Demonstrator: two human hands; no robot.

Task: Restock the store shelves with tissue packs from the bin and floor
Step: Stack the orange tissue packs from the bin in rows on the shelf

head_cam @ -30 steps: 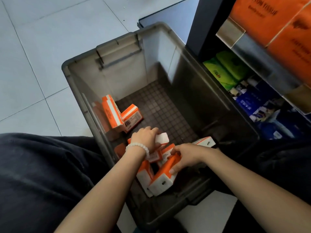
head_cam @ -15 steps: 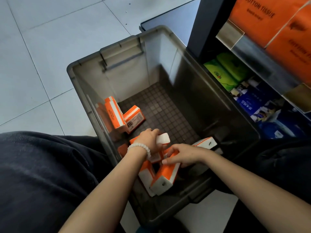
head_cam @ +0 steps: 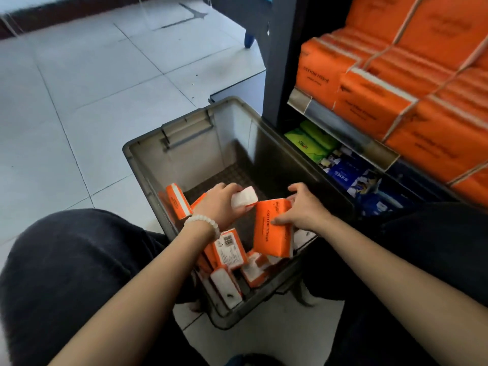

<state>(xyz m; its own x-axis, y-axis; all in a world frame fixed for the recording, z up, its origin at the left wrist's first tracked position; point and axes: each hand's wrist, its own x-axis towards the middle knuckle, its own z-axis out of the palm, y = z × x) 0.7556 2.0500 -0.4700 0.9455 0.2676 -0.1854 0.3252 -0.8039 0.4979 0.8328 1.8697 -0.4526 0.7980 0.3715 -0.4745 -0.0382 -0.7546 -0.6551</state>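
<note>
Packs look light and squashy, so broad faces likely grip best. Left hand clutches a white-ended pack; right hand clasps an orange pack above the bin.

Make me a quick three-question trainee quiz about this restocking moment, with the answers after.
1. True or false: the left hand is empty.
2. Which printed words show on the orange pack gripped by the right hand?
3. What fills the shelf above the green packs? A) blue packs B) large orange tissue packs C) nothing

Key: 1. False, it grips a tissue pack with its white end showing, above the grey bin. 2. Cotton Tissue. 3. B.
</note>
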